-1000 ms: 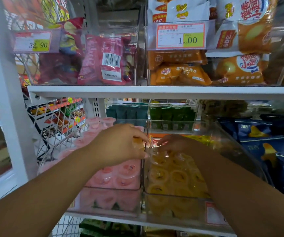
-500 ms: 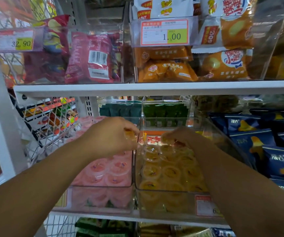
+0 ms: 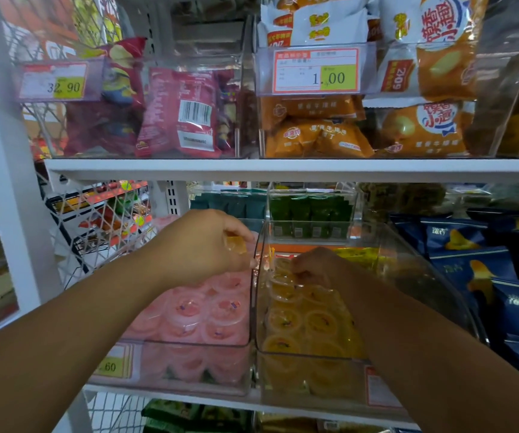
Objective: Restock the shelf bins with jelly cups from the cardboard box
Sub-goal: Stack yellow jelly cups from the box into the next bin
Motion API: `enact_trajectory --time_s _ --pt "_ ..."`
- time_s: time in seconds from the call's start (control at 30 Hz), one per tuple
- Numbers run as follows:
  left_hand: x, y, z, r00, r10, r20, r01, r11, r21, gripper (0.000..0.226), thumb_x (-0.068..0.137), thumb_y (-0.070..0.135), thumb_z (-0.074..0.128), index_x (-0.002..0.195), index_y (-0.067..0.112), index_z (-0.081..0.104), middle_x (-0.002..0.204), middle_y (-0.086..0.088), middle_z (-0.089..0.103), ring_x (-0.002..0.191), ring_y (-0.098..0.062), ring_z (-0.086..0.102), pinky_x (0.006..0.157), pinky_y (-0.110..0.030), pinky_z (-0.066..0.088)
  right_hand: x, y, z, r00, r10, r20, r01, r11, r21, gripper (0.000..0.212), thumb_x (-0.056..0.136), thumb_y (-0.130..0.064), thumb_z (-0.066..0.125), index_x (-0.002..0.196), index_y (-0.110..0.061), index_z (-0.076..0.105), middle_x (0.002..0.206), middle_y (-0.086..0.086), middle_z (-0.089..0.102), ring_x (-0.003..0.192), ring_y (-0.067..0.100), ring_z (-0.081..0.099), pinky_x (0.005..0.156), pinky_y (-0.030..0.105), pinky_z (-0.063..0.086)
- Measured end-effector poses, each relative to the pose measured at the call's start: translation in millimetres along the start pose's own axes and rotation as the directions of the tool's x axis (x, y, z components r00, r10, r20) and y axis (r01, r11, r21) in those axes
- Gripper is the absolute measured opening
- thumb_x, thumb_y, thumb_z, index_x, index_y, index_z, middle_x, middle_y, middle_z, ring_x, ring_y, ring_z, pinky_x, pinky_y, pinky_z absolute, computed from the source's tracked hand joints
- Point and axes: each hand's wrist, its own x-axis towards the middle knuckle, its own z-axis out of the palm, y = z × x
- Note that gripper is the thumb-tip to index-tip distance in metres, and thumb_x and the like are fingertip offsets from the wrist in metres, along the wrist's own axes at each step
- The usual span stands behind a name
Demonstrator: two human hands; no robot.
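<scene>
Two clear shelf bins stand side by side on the middle shelf. The left bin [image 3: 189, 345] holds several pink jelly cups [image 3: 220, 307]. The right bin [image 3: 408, 267] holds several yellow jelly cups [image 3: 317, 321]. My left hand [image 3: 202, 245] hovers over the back of the pink bin, next to the divider, and grips a yellow jelly cup [image 3: 236, 243] in curled fingers. My right hand [image 3: 314, 265] reaches into the back of the yellow bin, fingers bent down onto the cups there. What its fingertips hold is hidden. The cardboard box is out of view.
The shelf above [image 3: 283, 170] carries bins of red [image 3: 180, 114] and orange snack packs [image 3: 317, 135]. Green packets [image 3: 311, 210] sit behind the jelly bins. Blue chip bags [image 3: 501, 276] fill the right. A white upright post [image 3: 2, 151] and wire mesh [image 3: 95, 229] stand left.
The view has shifted slightly. My left hand stayed over the bin divider with its yellow cup; my right hand stayed at the back of the yellow bin.
</scene>
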Motion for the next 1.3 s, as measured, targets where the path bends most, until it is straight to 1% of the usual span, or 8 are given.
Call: enact_trajectory --time_s 0.17,0.53,0.63,0.77,0.9,1.03,1.2,1.3 --pt "-0.5 -3.4 -0.3 0.999 0.024 -0.024 -0.024 1.000 0.013 0.031 0.077 0.035 0.078 0.106 0.036 0.070 0.088 0.028 0.052 0.072 0.009 0.055 0.059 -0.004 0.042 -4.3 1.3 1.1 0.993 -0.091 0.070 0.098 0.990 -0.106 0.024 0.077 -0.003 0.074 0.101 -0.005 0.072 0.099 0.011 0.072 0.089 0.025 0.070 0.090 0.043 0.056" --pt "1.0 6.7 3.5 1.000 0.021 0.010 -0.021 1.000 -0.003 0.036 0.077 0.038 0.078 0.112 0.034 0.068 0.093 0.025 0.057 0.063 0.020 0.051 0.054 -0.002 0.036 -24.9 -8.3 -16.1 0.960 -0.225 0.169 0.278 0.850 -0.447 0.043 0.092 -0.029 0.065 0.134 -0.021 0.057 0.136 0.005 0.055 0.110 0.022 0.060 0.087 0.023 0.049" --pt "11.0 12.3 3.2 1.000 -0.002 0.004 0.002 0.998 -0.055 0.041 0.076 0.042 0.078 0.114 0.035 0.065 0.105 0.021 0.058 0.076 0.007 0.060 0.063 -0.012 0.046 -37.1 -21.5 -30.6 0.953 -0.268 0.138 0.296 0.921 -0.254 0.029 0.095 -0.020 0.061 0.121 -0.007 0.063 0.124 0.016 0.061 0.087 0.019 0.062 0.078 0.022 0.053" --pt "27.9 24.7 17.5 1.000 0.011 -0.029 -0.015 0.993 -0.116 0.043 0.077 0.040 0.078 0.116 0.035 0.063 0.093 0.021 0.055 0.074 0.003 0.056 0.060 -0.012 0.042 -69.4 -26.4 -47.9 0.827 -0.290 0.482 0.147 0.939 0.312 0.050 0.083 -0.030 0.064 0.128 -0.010 0.058 0.114 0.016 0.067 0.099 0.032 0.067 0.084 0.039 0.058" --pt "43.6 32.1 45.7 0.996 0.077 -0.036 -0.080 0.989 -0.120 0.049 0.078 0.036 0.079 0.123 0.033 0.060 0.098 0.018 0.062 0.078 0.005 0.057 0.061 -0.008 0.041 -88.7 -25.7 -56.8 0.686 -0.339 0.644 0.095 0.919 0.382 0.043 0.094 -0.031 0.048 0.134 -0.018 0.053 0.115 0.016 0.066 0.099 0.035 0.068 0.079 0.036 0.059" --pt "49.6 35.0 61.7 0.993 0.083 -0.078 -0.097 0.977 -0.188 0.055 0.079 0.032 0.078 0.128 0.035 0.055 0.114 0.013 0.059 0.080 0.003 0.054 0.060 -0.010 0.041 -82.8 -23.9 -60.3 0.763 -0.307 0.569 0.063 0.911 0.407 0.032 0.098 -0.009 0.048 0.128 -0.010 0.057 0.096 0.011 0.069 0.078 0.023 0.070 0.064 0.024 0.059" --pt "49.0 22.4 52.4 0.990 0.076 -0.118 -0.094 0.983 -0.159 0.049 0.077 0.032 0.080 0.122 0.035 0.060 0.111 0.011 0.056 0.090 -0.002 0.056 0.067 -0.014 0.041 -63.1 -17.7 -68.0 0.910 -0.157 0.385 -0.010 0.918 0.396 0.024 0.093 -0.034 0.051 0.097 -0.015 0.065 0.090 0.007 0.059 0.074 0.017 0.050 0.059 0.026 0.044" --pt "45.2 11.4 41.9 0.995 0.096 0.003 -0.096 0.995 0.012 0.052 0.077 0.034 0.079 0.126 0.033 0.061 0.117 0.012 0.049 0.100 -0.005 0.052 0.081 -0.019 0.040 -50.0 -4.3 -61.4 0.982 -0.106 0.157 0.088 0.990 0.113 0.018 0.083 -0.032 0.068 0.085 -0.014 0.067 0.080 0.008 0.059 0.070 0.017 0.051 0.057 0.025 0.042"
